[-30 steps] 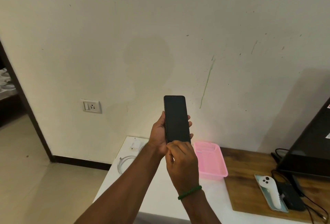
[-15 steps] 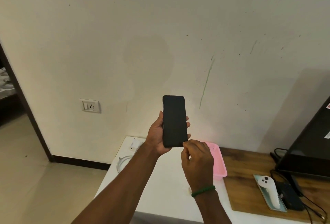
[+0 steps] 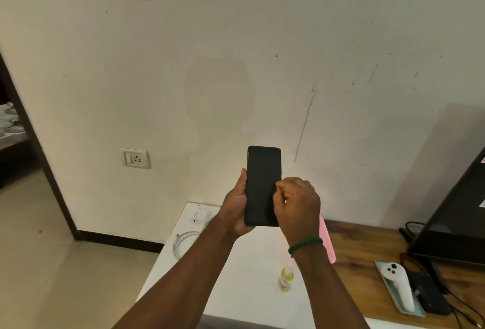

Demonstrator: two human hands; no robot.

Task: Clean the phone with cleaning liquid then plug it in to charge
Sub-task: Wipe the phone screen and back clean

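Gripping phone (image 3: 263, 184) upright in left hand (image 3: 235, 214) above table (image 3: 236, 289); right hand (image 3: 298, 205) curling against screen, can't tell if pinching anything. We're probably wiping now; next we're needing cable (image 3: 177, 246) and charger (image 3: 199, 215).

— How does your phone (image 3: 262, 184) look?
— Smooth and dark on its face, with little shine.
— And the table (image 3: 236, 289) below it?
— A smooth white top, faintly glossy. Right of it, your desk (image 3: 367, 244) is brown wood with plain grain. The pink tray (image 3: 328, 244) looks like plastic; the small bottle (image 3: 286, 277), clear plastic.
— The wall (image 3: 236, 66)?
— Matt paint, scuffed and streaked. The black screen (image 3: 462, 210) at far right is glossy.
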